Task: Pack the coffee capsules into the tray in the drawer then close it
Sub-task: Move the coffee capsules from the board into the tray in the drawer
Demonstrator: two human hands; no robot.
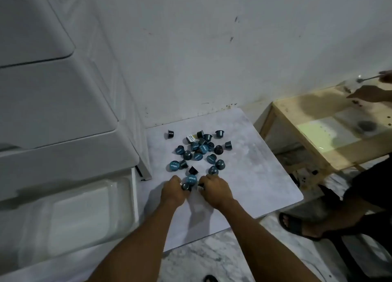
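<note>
Several dark and teal coffee capsules point(199, 152) lie scattered on a pale marbled board point(254, 171) on the floor. My left hand point(172, 189) is curled around a dark capsule point(186, 186) at the near edge of the pile. My right hand point(214, 188) grips another small capsule point(201, 185) just beside it. A teal-lidded capsule point(192, 179) lies between the two hands. To the left, the bottom drawer point(135, 196) of a white plastic cabinet stands pulled out, with a clear tray point(80, 213) inside it that looks empty.
The white drawer cabinet point(53, 111) rises at the left against a white wall. At the right stands a low wooden table point(318, 133), where another person's hands point(371, 92) work, with their sandalled foot point(297, 224) near the board's corner.
</note>
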